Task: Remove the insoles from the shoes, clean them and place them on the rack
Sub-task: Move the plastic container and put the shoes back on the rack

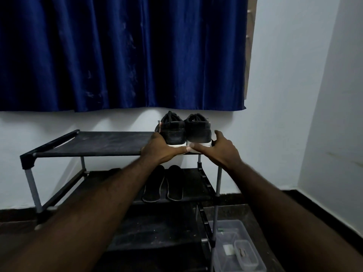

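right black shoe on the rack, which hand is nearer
Right. The right hand grips the right black shoe at its heel; the left hand grips the left black shoe beside it.

L hand point(163, 149) & R hand point(223, 149) grip black shoes point(176, 132) atop rack point(88, 143); insoles point(174, 183) lie one shelf down, at shoes' 6 o'clock.
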Demonstrator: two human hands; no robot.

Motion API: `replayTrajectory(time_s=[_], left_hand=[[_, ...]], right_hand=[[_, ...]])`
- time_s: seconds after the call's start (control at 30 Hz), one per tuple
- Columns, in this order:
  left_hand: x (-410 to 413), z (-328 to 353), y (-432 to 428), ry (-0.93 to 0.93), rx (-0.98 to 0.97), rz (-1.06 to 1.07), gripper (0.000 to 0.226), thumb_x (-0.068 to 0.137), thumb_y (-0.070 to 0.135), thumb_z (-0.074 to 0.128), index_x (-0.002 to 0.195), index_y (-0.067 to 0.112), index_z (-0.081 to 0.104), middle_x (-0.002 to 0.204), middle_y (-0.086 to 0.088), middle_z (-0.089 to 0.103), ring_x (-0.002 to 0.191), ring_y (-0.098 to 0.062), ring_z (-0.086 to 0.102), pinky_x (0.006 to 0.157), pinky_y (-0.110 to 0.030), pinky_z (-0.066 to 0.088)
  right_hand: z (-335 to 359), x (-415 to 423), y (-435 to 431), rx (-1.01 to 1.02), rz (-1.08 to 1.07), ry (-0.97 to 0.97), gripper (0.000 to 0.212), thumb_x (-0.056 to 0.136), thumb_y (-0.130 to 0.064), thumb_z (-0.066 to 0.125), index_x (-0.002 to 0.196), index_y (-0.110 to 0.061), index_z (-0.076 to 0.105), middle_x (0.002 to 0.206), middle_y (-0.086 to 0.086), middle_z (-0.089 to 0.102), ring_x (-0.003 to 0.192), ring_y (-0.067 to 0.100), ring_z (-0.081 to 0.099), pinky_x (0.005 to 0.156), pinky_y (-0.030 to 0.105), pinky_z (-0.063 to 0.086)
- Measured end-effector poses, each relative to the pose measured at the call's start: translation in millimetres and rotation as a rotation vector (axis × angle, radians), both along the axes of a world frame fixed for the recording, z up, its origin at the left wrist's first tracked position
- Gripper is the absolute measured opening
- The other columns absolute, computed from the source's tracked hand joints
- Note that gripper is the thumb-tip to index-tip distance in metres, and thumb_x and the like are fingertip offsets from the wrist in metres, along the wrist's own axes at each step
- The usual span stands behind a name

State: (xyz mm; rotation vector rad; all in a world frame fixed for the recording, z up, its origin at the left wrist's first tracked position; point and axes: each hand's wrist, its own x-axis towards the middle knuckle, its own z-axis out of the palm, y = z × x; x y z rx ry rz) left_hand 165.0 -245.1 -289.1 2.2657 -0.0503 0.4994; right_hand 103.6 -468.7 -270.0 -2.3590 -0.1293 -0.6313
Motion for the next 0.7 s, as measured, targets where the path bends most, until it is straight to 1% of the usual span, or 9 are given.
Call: replayTrajectory(time_s=[0.03, 0.07, 0.13, 0.17, 0.3, 0.4, 0.5, 0.57, 0.7], left_hand=[[-9.5, 4.8, -4.9, -0.005, 0.003, 0.015, 0.112, 0.022, 0.095, 0.068, 0.121, 0.045, 0.054, 0.112, 0.022, 0.066, 0.102, -0.005, 0.065, 0.092, -0.038, 0.054], [-25.0, 12.6, -10.6, -0.008, 0.003, 0.024, 0.113, 0.023, 0.095, 0.067, 0.123, 0.043, 0.053, 0.114, 0.02, 0.066, 0.102, -0.007, 0.065, 0.091, -0.039, 0.054], [-44.7, 20.3, -17.7, -0.01, 0.013, 0.058, 0.116, 0.033, 0.087, 0.071, 0.131, 0.03, 0.046, 0.121, 0.012, 0.063, 0.107, -0.015, 0.062, 0.094, -0.041, 0.052], [-49.5, 22.1, -19.3, -0.009, 0.022, 0.078, 0.117, 0.037, 0.08, 0.073, 0.134, 0.024, 0.043, 0.124, 0.007, 0.061, 0.111, -0.019, 0.06, 0.096, -0.041, 0.05], [-53.1, 23.5, -18.1, -0.004, 0.053, 0.108, 0.109, 0.048, 0.067, 0.079, 0.136, 0.016, 0.039, 0.128, 0.0, 0.059, 0.114, -0.023, 0.058, 0.094, -0.036, 0.049], [-50.5, 24.7, -13.8, 0.002, 0.054, 0.092, 0.108, 0.05, 0.065, 0.081, 0.136, 0.014, 0.039, 0.13, -0.003, 0.057, 0.115, -0.023, 0.057, 0.093, -0.034, 0.048], [-48.1, 23.0, -11.6, -0.003, 0.064, 0.087, 0.108, 0.05, 0.066, 0.08, 0.135, 0.013, 0.04, 0.13, -0.003, 0.057, 0.115, -0.024, 0.057, 0.093, -0.034, 0.048], [-47.4, 21.9, -11.6, 0.011, 0.067, 0.093, 0.109, 0.047, 0.07, 0.077, 0.134, 0.015, 0.041, 0.128, 0.0, 0.058, 0.113, -0.022, 0.058, 0.094, -0.035, 0.049], [-51.7, 20.8, -9.6, -0.01, 0.029, 0.024, 0.107, 0.04, 0.077, 0.074, 0.131, 0.03, 0.045, 0.119, 0.015, 0.059, 0.106, -0.012, 0.06, 0.095, -0.035, 0.051]], right_hand=[[0.7, 1.7, 0.5, -0.04, -0.038, 0.0, 0.081, 0.064, -0.086, 0.056, 0.118, -0.026, 0.053, 0.083, -0.014, 0.062, 0.088, 0.015, 0.06, 0.092, 0.043, 0.046], [1.0, 4.2, 0.7, -0.069, -0.058, 0.001, 0.07, 0.064, -0.088, 0.054, 0.104, -0.03, 0.057, 0.074, -0.017, 0.06, 0.083, 0.013, 0.058, 0.093, 0.045, 0.045], [-1.0, 8.1, 0.5, -0.057, -0.039, -0.016, 0.052, 0.067, -0.084, 0.056, 0.08, -0.033, 0.054, 0.064, -0.017, 0.057, 0.07, 0.007, 0.056, 0.09, 0.045, 0.047], [-2.5, 9.0, 0.8, -0.045, -0.02, -0.039, 0.049, 0.068, -0.081, 0.057, 0.075, -0.033, 0.052, 0.062, -0.017, 0.057, 0.067, 0.006, 0.055, 0.088, 0.045, 0.049], [-5.4, 13.8, -2.0, -0.059, 0.011, -0.092, 0.046, 0.069, -0.08, 0.057, 0.076, -0.034, 0.055, 0.063, -0.016, 0.058, 0.073, 0.01, 0.057, 0.083, 0.044, 0.051], [-6.5, 15.7, -2.3, -0.048, 0.018, -0.105, 0.049, 0.066, -0.083, 0.054, 0.077, -0.035, 0.058, 0.07, -0.015, 0.063, 0.079, 0.014, 0.061, 0.083, 0.044, 0.052], [-8.9, 16.2, -1.5, -0.064, 0.004, -0.109, 0.056, 0.064, -0.085, 0.051, 0.082, -0.033, 0.062, 0.076, -0.012, 0.065, 0.09, 0.02, 0.061, 0.085, 0.046, 0.051], [-10.2, 15.6, -0.7, -0.074, -0.013, -0.095, 0.064, 0.063, -0.087, 0.048, 0.09, -0.031, 0.064, 0.083, -0.008, 0.067, 0.098, 0.024, 0.059, 0.086, 0.047, 0.05], [-10.6, 12.1, 2.0, -0.099, -0.054, -0.049, 0.069, 0.066, -0.085, 0.047, 0.098, -0.026, 0.065, 0.095, 0.0, 0.067, 0.104, 0.027, 0.055, 0.087, 0.048, 0.049]])
